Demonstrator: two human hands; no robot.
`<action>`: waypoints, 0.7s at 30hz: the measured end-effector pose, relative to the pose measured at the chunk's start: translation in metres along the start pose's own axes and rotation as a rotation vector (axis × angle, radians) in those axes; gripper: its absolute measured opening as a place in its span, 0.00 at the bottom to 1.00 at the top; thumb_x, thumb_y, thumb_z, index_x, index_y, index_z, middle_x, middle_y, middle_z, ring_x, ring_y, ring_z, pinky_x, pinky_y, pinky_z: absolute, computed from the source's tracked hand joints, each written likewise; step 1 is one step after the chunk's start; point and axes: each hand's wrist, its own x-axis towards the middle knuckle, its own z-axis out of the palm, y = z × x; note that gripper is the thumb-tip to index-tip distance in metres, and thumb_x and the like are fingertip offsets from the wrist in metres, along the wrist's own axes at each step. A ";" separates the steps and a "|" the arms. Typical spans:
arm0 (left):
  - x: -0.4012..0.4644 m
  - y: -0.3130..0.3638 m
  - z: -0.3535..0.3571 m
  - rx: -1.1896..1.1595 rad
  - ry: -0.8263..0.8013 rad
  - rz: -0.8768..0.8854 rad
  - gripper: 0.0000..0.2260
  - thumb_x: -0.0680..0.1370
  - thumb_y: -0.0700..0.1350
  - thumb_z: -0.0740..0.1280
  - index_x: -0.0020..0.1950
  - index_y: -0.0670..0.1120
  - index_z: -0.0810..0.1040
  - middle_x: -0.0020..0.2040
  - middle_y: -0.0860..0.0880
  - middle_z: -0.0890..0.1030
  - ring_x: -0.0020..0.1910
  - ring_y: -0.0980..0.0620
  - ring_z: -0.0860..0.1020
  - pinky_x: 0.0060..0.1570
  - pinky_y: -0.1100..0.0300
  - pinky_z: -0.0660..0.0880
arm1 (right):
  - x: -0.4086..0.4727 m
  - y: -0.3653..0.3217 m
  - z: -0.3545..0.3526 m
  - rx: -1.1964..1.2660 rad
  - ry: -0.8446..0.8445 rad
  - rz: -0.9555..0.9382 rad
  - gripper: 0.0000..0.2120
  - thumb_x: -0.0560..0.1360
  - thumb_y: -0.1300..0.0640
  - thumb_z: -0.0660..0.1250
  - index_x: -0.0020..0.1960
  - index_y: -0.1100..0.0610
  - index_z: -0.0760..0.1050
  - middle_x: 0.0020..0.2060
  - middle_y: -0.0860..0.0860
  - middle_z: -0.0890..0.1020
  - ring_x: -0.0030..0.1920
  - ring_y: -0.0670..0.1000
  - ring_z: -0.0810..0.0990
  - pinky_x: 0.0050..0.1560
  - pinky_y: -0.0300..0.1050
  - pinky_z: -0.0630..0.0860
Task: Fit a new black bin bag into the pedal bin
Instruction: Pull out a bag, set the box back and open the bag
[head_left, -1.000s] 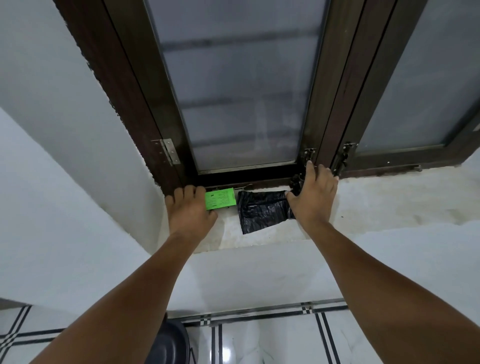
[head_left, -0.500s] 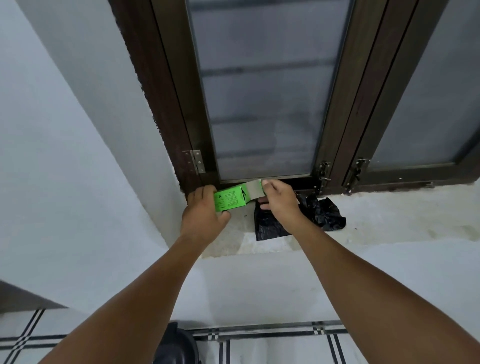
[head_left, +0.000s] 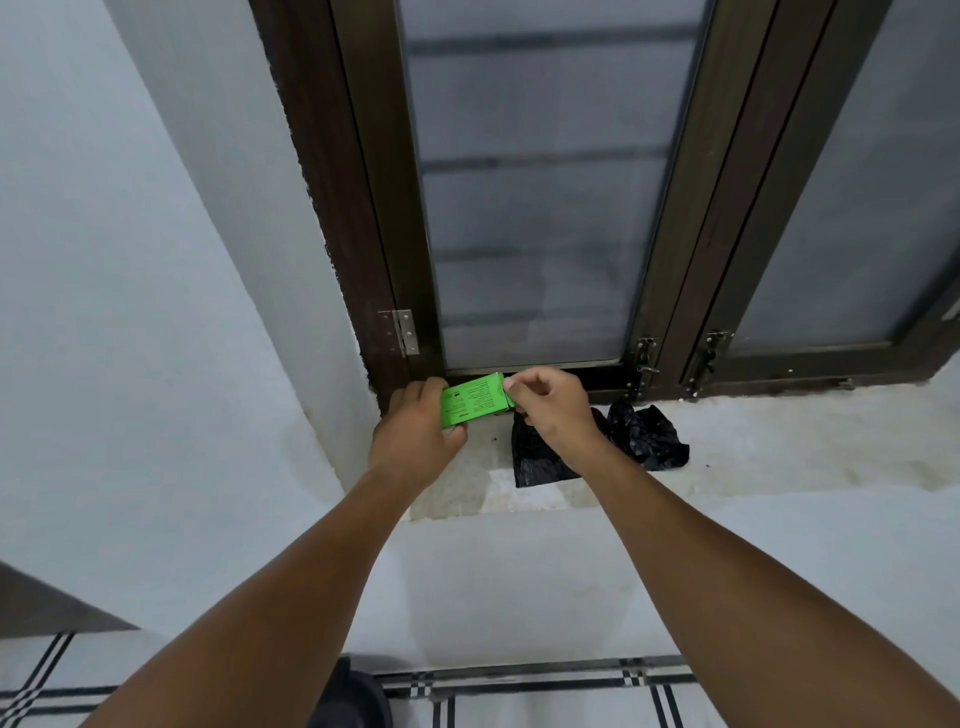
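Gripping the green box (head_left: 471, 401) in the left hand (head_left: 415, 441), right hand (head_left: 545, 410) pinching its right end flap, black bag (head_left: 649, 436) lying just right, nearer that hand.

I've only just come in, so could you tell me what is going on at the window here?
A person stands at the white window sill. The left hand holds a small bright green cardboard box in its grip, and the right hand pinches that box's end, apparently working the flap. A crumpled black plastic bin bag lies on the sill, partly beneath the right wrist. A dark round bin shows on the floor below; no bag is fitted yet.
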 end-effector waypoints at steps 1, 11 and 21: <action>0.000 0.001 0.001 -0.002 -0.003 0.009 0.23 0.75 0.54 0.70 0.68 0.50 0.71 0.61 0.47 0.76 0.61 0.46 0.72 0.50 0.51 0.75 | -0.001 0.001 0.000 0.002 0.000 0.003 0.10 0.77 0.52 0.72 0.44 0.59 0.83 0.37 0.49 0.84 0.39 0.46 0.80 0.47 0.53 0.81; 0.002 -0.007 0.008 -0.188 0.006 -0.037 0.31 0.74 0.59 0.73 0.73 0.50 0.71 0.69 0.48 0.70 0.66 0.47 0.71 0.62 0.52 0.75 | -0.007 0.002 0.007 -0.014 -0.036 0.104 0.18 0.78 0.47 0.63 0.50 0.61 0.83 0.46 0.59 0.85 0.48 0.52 0.81 0.52 0.51 0.76; 0.004 -0.015 0.015 -0.330 0.040 -0.277 0.17 0.78 0.53 0.72 0.64 0.49 0.77 0.67 0.48 0.72 0.60 0.47 0.77 0.62 0.55 0.76 | -0.006 0.024 0.021 0.038 -0.018 0.292 0.15 0.80 0.59 0.58 0.48 0.59 0.83 0.43 0.61 0.84 0.41 0.52 0.79 0.46 0.52 0.81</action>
